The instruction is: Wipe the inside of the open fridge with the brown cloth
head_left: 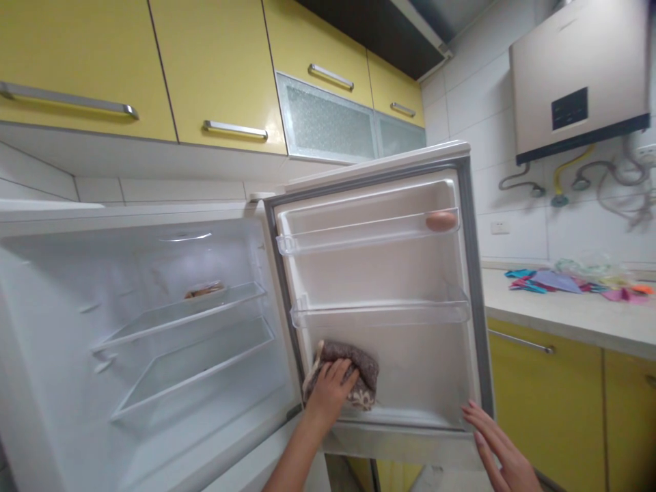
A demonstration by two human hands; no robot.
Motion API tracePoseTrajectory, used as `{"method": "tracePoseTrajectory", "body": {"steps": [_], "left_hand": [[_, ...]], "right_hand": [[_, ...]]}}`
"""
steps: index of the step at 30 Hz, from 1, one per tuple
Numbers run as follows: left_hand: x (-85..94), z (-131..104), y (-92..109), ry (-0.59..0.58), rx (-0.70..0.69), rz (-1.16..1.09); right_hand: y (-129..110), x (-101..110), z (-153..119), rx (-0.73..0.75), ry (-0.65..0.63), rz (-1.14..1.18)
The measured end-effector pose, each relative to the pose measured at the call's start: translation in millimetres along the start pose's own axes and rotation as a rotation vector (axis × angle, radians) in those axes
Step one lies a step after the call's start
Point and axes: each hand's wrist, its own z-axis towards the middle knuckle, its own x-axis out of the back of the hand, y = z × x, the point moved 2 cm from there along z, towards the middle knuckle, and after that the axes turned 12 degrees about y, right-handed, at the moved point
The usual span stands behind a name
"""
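My left hand [335, 386] presses a bunched brown cloth [366, 369] with a pale pattern against the inner face of the fridge door [410, 383], near its lower hinge side. Its fingers curl over the fabric. At the door's lower outer corner is my right hand [505, 447], fingers stretched out, the tips at the edge of the door; whether they bear on it I cannot tell. Two clear door racks [379, 316] run across above the cloth. An egg [441, 221] sits at the right end of the upper rack.
Left of the door, the open fridge compartment has glass shelves [205, 365], with a small packet [205, 290] on the upper one. Colourful cloths [556, 280] lie on the counter [574, 321] at right. Yellow cabinets [215, 61] hang overhead; a water heater [574, 82] is wall-mounted.
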Motion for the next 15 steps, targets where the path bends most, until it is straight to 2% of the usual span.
{"method": "tracePoseTrajectory", "body": {"steps": [2,4,8,12,15], "left_hand": [[1.4,-3,-6,-0.020,-0.079,-0.011],[5.4,-2,-16,0.022,-0.082,0.031],[10.0,11,-29,0.185,0.079,0.165],[9.2,30,-21,0.287,0.271,0.164],[10.8,48,-3,0.268,0.288,0.099]], "right_hand": [[0,-1,-1,0.004,0.002,-0.011],[0,0,-1,0.013,0.005,-0.023],[-4,1,0,0.062,0.024,-0.033],[-8,0,1,0.070,0.047,-0.053],[-11,-3,1,0.026,0.062,-0.068]]}}
